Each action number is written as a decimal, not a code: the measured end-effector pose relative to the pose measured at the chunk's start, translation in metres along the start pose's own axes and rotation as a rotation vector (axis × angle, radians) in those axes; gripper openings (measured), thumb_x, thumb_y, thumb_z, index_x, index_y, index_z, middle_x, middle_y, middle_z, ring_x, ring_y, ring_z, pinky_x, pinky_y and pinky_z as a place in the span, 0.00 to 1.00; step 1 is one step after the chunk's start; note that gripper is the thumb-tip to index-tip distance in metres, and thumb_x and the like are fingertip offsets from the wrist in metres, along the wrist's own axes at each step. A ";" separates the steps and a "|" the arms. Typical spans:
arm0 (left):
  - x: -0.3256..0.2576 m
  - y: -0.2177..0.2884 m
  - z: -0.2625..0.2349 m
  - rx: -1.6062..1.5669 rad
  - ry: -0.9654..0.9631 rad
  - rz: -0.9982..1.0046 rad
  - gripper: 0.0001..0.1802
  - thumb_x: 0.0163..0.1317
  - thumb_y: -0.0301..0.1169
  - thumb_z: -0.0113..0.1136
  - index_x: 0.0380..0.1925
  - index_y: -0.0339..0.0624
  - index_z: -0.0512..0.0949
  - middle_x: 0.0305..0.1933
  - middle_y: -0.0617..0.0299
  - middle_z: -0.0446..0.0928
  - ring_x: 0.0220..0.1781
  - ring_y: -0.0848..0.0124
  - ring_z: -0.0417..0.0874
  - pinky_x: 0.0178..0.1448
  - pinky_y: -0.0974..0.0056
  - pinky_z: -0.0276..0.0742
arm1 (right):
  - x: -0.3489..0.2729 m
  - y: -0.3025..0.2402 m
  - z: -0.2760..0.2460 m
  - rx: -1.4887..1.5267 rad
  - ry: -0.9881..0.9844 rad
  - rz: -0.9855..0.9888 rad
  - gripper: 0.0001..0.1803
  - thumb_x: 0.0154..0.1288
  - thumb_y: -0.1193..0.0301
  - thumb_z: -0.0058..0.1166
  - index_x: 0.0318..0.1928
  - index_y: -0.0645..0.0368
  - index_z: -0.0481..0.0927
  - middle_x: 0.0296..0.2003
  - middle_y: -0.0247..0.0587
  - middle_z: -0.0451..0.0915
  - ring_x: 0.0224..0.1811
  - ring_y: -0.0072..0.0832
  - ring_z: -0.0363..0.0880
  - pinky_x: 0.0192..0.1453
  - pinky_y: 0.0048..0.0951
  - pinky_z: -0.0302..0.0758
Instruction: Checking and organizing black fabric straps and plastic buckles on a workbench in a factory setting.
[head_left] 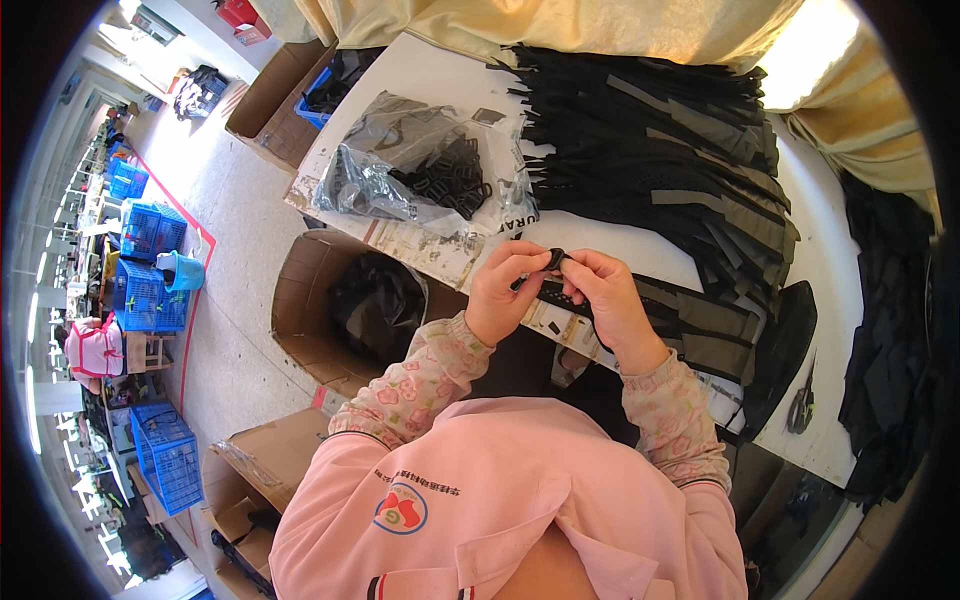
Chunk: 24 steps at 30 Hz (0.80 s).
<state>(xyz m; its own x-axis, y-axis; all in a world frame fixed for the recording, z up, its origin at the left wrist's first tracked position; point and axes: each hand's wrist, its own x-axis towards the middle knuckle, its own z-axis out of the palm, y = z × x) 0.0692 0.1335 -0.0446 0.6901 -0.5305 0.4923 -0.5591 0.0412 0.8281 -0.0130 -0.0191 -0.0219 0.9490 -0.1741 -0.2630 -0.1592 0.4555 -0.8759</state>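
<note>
My left hand (502, 292) and my right hand (612, 298) meet in front of my chest, above the table's near edge. Between their pinched fingertips is a small black buckle-like piece (556, 259); fingers hide part of it, and whether a strap runs through it is hard to make out. Beyond my left hand lies an open clear plastic bag (360, 180) with a heap of black plastic buckles (455, 180). To the right, a large pile of black and grey fabric strips (660, 150) covers the table, and more strips (700, 325) lie beside my right hand.
Scissors (801, 405) rest on the white table (835, 345) at the right, near more black fabric (890, 330). A cardboard box (300, 310) with black material stands below the table's left edge. Blue crates (165, 455) line the floor at far left.
</note>
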 end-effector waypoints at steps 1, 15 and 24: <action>0.001 0.002 0.000 0.039 0.006 0.039 0.14 0.55 0.14 0.60 0.41 0.38 0.79 0.43 0.55 0.78 0.42 0.64 0.82 0.41 0.68 0.79 | -0.002 0.001 0.003 -0.081 0.058 -0.045 0.09 0.66 0.69 0.55 0.37 0.61 0.82 0.25 0.27 0.76 0.26 0.12 0.70 0.30 0.16 0.66; -0.002 0.000 0.002 -0.091 0.038 -0.001 0.14 0.55 0.12 0.60 0.41 0.36 0.79 0.44 0.54 0.78 0.43 0.65 0.84 0.43 0.68 0.81 | -0.002 -0.009 0.003 -0.040 -0.077 -0.095 0.09 0.69 0.73 0.53 0.42 0.66 0.80 0.31 0.33 0.80 0.30 0.15 0.75 0.35 0.18 0.73; -0.002 -0.002 0.002 -0.280 0.023 -0.099 0.13 0.56 0.12 0.59 0.41 0.32 0.78 0.46 0.54 0.77 0.45 0.68 0.83 0.46 0.69 0.82 | -0.001 -0.002 0.008 -0.660 0.108 -0.537 0.07 0.67 0.73 0.54 0.41 0.65 0.79 0.29 0.30 0.80 0.30 0.14 0.75 0.37 0.19 0.74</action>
<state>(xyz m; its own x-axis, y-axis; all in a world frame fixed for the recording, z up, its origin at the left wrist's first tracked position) 0.0681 0.1328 -0.0472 0.7467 -0.5247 0.4088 -0.3424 0.2236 0.9125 -0.0118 -0.0124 -0.0166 0.9154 -0.3179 0.2468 0.1466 -0.3076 -0.9401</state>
